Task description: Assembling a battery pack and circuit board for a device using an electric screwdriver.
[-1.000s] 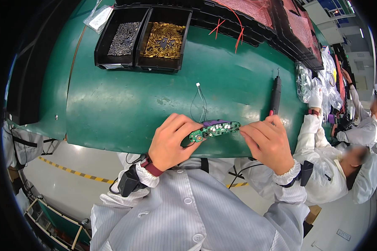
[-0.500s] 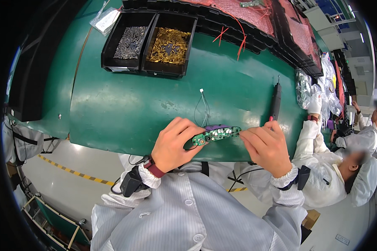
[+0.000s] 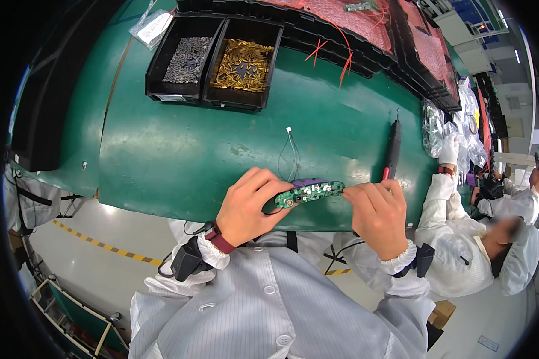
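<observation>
The left hand [image 3: 248, 200] clasps the green circuit board [image 3: 308, 194], which bridges the gap between the 2 hands; the right hand [image 3: 346, 191] is bunched at its far end, gripping what I cannot tell. Best brace the board by its edges, press lightly, and leave the thin wires [image 3: 291, 149] beyond the grip slack.

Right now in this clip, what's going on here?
A person holds a green circuit board by its left end in the left hand, just above the near edge of a green table. The right hand's fingertips are at the board's other end; whether they grip anything is unclear. A black screwdriver lies beyond the right hand, a thin cable lies beyond the board, and two black bins of small pieces stand farther back.
</observation>
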A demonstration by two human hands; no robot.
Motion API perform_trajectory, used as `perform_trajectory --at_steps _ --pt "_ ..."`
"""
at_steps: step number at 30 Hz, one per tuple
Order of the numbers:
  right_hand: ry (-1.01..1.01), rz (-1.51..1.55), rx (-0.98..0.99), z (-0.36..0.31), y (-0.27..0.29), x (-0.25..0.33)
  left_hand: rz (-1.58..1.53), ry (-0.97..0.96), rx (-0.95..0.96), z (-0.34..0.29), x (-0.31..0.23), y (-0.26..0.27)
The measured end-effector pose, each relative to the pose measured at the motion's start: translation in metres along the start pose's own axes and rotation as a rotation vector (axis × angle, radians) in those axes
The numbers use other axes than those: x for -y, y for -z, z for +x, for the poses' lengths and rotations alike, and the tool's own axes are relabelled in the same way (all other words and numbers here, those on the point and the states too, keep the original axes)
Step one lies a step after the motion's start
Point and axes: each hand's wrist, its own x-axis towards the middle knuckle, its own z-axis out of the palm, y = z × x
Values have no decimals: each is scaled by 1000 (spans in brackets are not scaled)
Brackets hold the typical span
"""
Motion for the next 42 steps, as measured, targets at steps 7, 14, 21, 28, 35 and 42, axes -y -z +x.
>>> perform_trajectory --at_steps 7,14,21,28,35,42 --pt "67 -43 34 -3 -4 -4 -13 -1 -15 0 2 -1" --pt "45 -52 -36 -6 -11 -6 -21 19 -11 1 -1 -1" --pt "9 -39 -47 -7 -8 0 -35 44 19 2 -3 3" --pt "-208 288 -280 75 49 -45 -29 16 52 9 -2 5" --pt "-179 123 -282 242 -25 -196 5 -4 231 15 -2 31" --pt "-75 -435 -154 295 -87 -270 52 114 270 -9 -1 100"
